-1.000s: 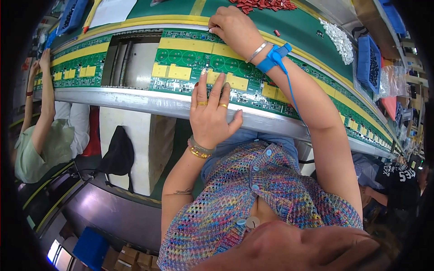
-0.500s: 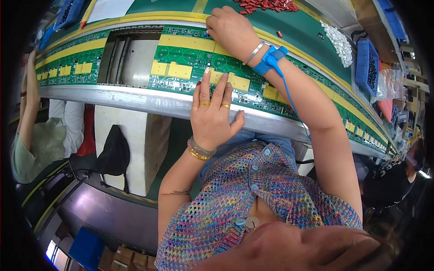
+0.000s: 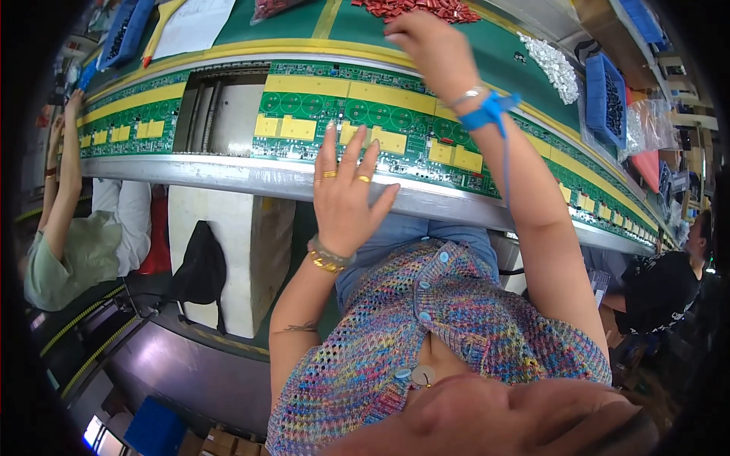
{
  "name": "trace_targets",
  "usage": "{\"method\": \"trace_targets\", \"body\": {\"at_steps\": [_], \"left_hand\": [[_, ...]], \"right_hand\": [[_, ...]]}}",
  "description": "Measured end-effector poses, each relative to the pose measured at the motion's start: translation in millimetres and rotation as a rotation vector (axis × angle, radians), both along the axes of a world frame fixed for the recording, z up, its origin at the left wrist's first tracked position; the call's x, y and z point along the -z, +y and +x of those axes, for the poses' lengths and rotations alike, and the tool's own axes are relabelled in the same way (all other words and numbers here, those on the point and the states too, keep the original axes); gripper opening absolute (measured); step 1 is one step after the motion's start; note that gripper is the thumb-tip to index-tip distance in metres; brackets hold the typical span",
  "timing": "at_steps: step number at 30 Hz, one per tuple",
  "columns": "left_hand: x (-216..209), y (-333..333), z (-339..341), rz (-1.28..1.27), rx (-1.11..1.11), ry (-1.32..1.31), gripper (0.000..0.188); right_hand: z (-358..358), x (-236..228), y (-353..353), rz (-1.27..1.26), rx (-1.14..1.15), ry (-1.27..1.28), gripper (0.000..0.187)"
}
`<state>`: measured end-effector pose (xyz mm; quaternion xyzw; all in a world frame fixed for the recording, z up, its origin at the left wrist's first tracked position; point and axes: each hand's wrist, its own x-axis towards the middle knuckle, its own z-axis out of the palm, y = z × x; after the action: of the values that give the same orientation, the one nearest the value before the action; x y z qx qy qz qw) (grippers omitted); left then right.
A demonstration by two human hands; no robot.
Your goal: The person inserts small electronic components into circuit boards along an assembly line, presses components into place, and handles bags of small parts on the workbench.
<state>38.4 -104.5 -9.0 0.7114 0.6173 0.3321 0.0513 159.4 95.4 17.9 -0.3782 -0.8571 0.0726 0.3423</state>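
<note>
My left hand (image 3: 346,194) rests its fingertips on the near part of a green circuit board (image 3: 331,106) with yellow-covered areas; its fingers are spread and hold nothing. The palm is above the metal rail (image 3: 228,172). My right hand (image 3: 441,61), with a blue wrist strap (image 3: 487,114) and its cord, is past the board's far edge, above the green mat. Its fingertips are close to a heap of small red components (image 3: 426,9). The right fingers are partly smeared by motion, and whether anything is in them cannot be made out.
A heap of white parts (image 3: 551,67) lies at the right, beside a blue bin (image 3: 601,99) of dark parts. Left of the board is a gap in the line with a spring-like rod (image 3: 207,118). A co-worker's arms (image 3: 68,167) reach the line at far left.
My right hand has lifted off the far edge of the board and moved away and right, toward the red components. My left hand stays on the board's near part, and the view has shifted slightly.
</note>
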Motion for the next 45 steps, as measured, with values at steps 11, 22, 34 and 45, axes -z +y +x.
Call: {"method": "trace_targets", "body": {"at_steps": [11,22,34,45], "left_hand": [[-18,180,-45,0.085,0.135,0.147,0.021],[-18,217,-23,-0.235,0.13,-0.022,0.012],[-16,96,-141,-0.558,0.038,-0.671,0.022],[6,66,-179,-0.625,-0.053,-0.978,0.024]], "right_hand": [[72,22,14,-0.054,0.088,-0.265,0.011],[22,8,-57,-0.626,-0.265,0.242,0.014],[1,25,-60,-0.48,-0.286,0.026,0.01],[-10,29,-66,-0.329,-0.263,-0.049,0.01]]}}
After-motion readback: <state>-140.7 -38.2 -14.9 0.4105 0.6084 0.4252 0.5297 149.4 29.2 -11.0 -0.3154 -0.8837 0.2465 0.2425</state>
